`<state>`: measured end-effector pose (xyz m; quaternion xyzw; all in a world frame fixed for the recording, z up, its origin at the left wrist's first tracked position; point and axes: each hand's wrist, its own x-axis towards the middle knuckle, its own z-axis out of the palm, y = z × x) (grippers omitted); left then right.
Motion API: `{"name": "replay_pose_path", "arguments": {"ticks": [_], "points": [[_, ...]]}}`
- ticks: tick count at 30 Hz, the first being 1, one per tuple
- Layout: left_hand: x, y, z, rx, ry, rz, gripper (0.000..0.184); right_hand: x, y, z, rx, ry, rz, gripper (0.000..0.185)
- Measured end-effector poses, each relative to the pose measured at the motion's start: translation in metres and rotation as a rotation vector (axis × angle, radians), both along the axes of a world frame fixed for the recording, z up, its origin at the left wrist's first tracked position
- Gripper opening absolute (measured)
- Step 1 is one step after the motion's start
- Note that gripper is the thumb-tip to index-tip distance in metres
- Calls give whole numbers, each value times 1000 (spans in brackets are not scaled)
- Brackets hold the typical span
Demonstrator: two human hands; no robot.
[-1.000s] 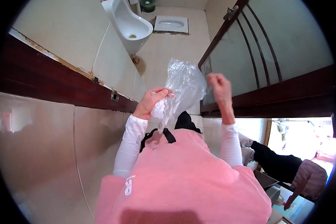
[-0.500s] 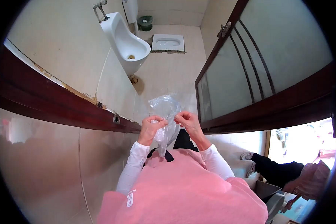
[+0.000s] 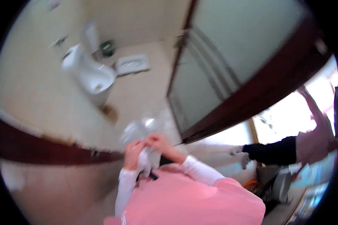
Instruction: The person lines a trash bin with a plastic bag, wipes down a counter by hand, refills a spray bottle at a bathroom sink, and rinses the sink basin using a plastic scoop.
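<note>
A clear plastic bag (image 3: 134, 132) is held in front of the person's waist, over the floor (image 3: 139, 93) by the doorway. Its long axis runs roughly away from the body: the loose, spread end points forward and slightly left, towards the tiled room, and the bunched end hangs back against the pink top (image 3: 199, 198). The plastic is thin, crumpled and see-through, with a bright glint on the far part and a whiter, denser look where it gathers below the fingers. The left hand (image 3: 132, 154) has a narrow grip closed on the gathered plastic; the right hand (image 3: 162, 147) meets it from the other side, its grip seemingly pinching the bag too, though blur makes that contact hard to read. The fingers cover the bag's middle, and its far edge fades into the pale floor. White sleeves (image 3: 127, 187) run up both forearms. Ahead are a urinal (image 3: 92, 75), a squat toilet (image 3: 132, 64) and a green bucket (image 3: 108, 48); a door (image 3: 233, 67) with frosted glass stands open on the right. Beyond it, another person (image 3: 272, 150) in dark trousers shows against glaring light.
</note>
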<state>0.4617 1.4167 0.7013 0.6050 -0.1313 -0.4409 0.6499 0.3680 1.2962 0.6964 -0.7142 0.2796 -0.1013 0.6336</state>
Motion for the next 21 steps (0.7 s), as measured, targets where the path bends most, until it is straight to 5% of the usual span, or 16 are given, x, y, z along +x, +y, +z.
{"name": "replay_pose_path", "arguments": {"ticks": [3,14,18,20,21], "points": [[-9,-10,16,-102,-40,-31,19,-2,3,-11,-79,-99,-247,19],[-24,-31,-17,-167,-35,-112,16,-49,0,-3,-337,-63,-453,24],[0,-30,-18,-307,34,-147,28,-64,-26,-21,-255,-196,-608,27],[10,-24,12,-169,-104,-246,36,-82,-49,-24,-309,36,-549,48],[17,-17,8,-578,-909,-273,34,-88,-57,-39,-386,109,-568,56]]}}
